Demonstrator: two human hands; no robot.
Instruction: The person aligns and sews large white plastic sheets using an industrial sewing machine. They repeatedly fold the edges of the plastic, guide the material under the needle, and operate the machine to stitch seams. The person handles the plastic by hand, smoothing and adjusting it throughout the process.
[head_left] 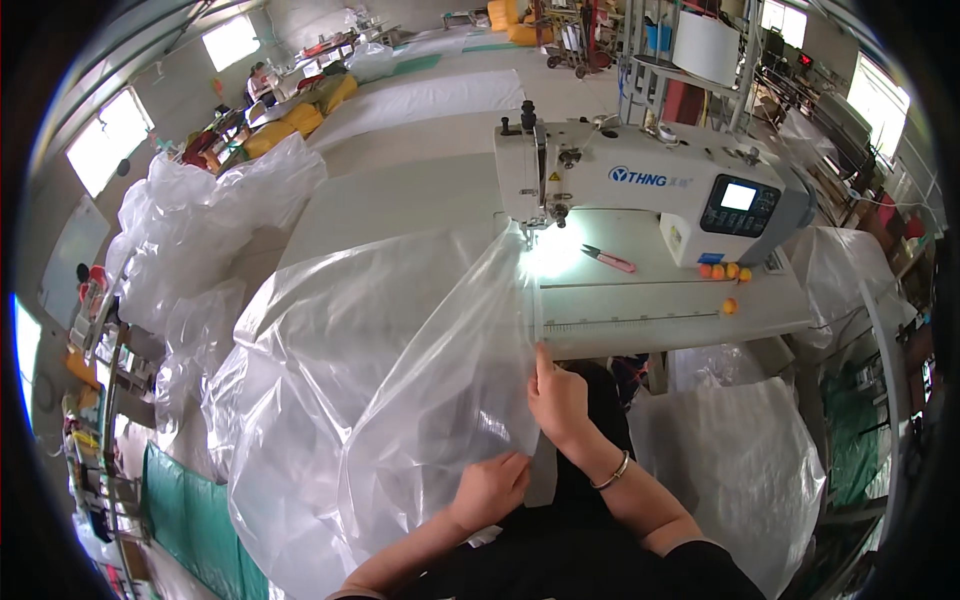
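A large clear plastic sheet [400,340] drapes over the sewing machine table and down over my lap. Its right edge runs up to the needle area of a white sewing machine [600,170], where a bright lamp shines. Just below the table's front edge, my right hand [562,402] grips that edge, thumb side up, a bracelet on its wrist. Lower and to the left, my left hand [492,490] is closed on the sheet close to my body. The plastic hides part of its fingers.
Pink-handled thread snips [608,259] and several small orange-yellow fruits [730,271] lie on the table right of the needle. More plastic sheeting [730,470] hangs at the right, and a crumpled heap [200,220] sits at the left. A person [261,85] is far back left.
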